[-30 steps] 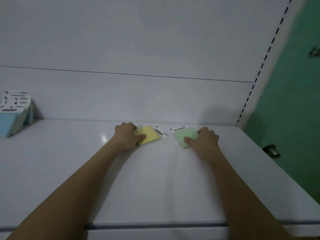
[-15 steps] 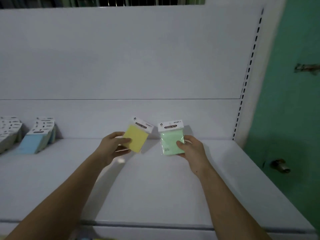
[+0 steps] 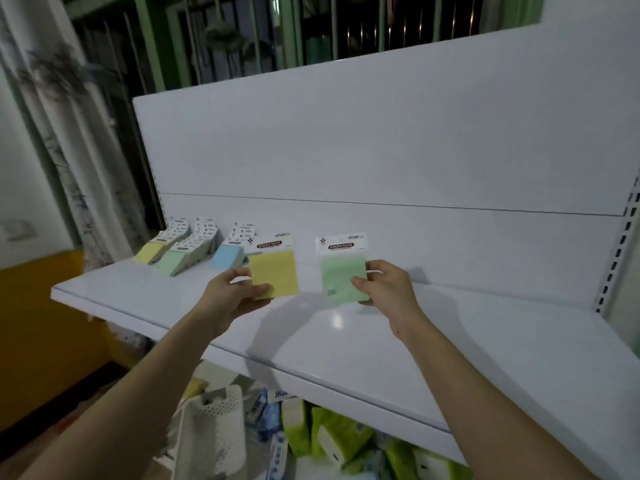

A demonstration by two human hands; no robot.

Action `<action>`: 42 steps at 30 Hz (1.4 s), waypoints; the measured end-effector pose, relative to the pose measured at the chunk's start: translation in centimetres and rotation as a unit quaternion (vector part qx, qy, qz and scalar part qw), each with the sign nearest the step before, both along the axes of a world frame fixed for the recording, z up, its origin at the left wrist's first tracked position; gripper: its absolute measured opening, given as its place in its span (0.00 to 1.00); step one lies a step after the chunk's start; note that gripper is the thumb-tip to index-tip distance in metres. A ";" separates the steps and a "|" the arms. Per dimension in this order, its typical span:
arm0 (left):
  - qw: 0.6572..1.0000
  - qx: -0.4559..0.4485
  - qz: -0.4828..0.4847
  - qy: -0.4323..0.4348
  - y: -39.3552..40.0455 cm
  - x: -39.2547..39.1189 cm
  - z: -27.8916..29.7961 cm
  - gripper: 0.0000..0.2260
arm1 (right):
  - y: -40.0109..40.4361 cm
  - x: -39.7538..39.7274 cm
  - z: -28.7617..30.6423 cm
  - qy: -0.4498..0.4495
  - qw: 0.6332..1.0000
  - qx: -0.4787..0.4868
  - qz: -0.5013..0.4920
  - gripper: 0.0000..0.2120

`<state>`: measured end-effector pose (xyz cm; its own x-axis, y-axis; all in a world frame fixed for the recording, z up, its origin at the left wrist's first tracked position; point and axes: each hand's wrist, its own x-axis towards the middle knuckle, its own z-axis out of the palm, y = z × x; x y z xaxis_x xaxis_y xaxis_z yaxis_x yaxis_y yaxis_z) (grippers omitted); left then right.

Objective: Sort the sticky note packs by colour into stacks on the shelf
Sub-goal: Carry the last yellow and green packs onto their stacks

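Note:
My left hand (image 3: 232,296) pinches a yellow sticky note pack (image 3: 273,270) by its lower left corner, upright above the white shelf (image 3: 346,327). To the right, my right hand (image 3: 388,289) pinches a green sticky note pack (image 3: 343,271) at its right edge, also upright and lifted off the shelf. At the shelf's far left lean three stacks: a yellow stack (image 3: 152,250), a green stack (image 3: 176,259) and a blue stack (image 3: 227,256).
The white back panel (image 3: 381,150) rises behind the shelf, with a slotted upright (image 3: 620,251) at the right. Below the shelf edge stand a white perforated basket (image 3: 214,434) and several green and white packages (image 3: 339,438). A curtain (image 3: 69,140) hangs at the left.
Both hands have lifted their packs off the shelf and carried them leftward. The view has swung left, bringing the three colour stacks into sight.

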<state>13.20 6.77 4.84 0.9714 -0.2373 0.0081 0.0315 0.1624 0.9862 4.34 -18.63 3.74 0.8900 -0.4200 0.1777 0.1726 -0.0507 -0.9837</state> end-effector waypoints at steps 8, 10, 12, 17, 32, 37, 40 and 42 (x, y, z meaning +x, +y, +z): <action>0.996 0.022 0.089 -0.006 11.6 1.1 0.6 0.13 | 11.1 4.1 1.5 -0.001 0.998 -0.030 0.057 0.09; 0.994 0.045 0.100 -0.012 14.7 2.1 0.4 0.12 | 14.2 5.4 1.3 0.001 0.998 -0.033 0.057 0.08; 0.994 0.042 0.100 -0.009 18.0 3.2 0.1 0.13 | 17.3 6.7 1.0 0.006 0.998 -0.033 0.052 0.09; 0.996 0.040 0.075 0.003 25.9 6.3 -0.7 0.17 | 25.3 10.4 0.9 0.014 0.999 -0.023 0.035 0.09; 0.997 0.043 0.063 0.014 37.7 17.3 -2.4 0.17 | 38.5 20.4 0.4 0.047 0.998 -0.024 -0.025 0.10; 0.997 0.044 0.056 0.017 37.2 22.3 -2.6 0.14 | 38.8 25.3 -0.4 0.047 0.998 -0.006 -0.040 0.10; 0.998 0.049 0.046 0.015 37.1 25.7 -2.7 0.14 | 39.0 29.4 -1.0 0.038 0.998 0.010 -0.053 0.08; 0.997 0.061 0.040 0.011 37.3 28.3 -2.7 0.14 | 39.1 32.2 -1.2 0.041 0.997 0.022 -0.063 0.09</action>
